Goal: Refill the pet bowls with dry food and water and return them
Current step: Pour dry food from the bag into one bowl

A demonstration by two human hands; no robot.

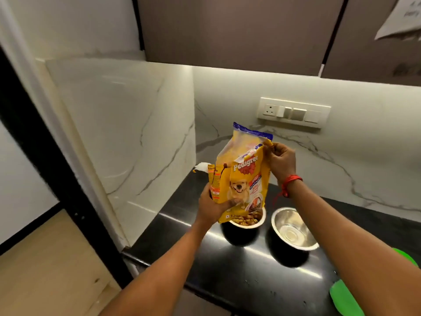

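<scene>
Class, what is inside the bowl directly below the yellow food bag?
Brown dry food shows in the bowl. The bag, held by the left hand and right hand, covers the bowl's left side, so how full it is stays hidden.

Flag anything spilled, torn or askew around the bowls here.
No kibble shows on the counter; the kibble bowl and the other bowl stand upright. Only oddity: the food bag has a white ragged flap jutting from its left edge, above the left hand; the right hand pinches its top corner.
</scene>
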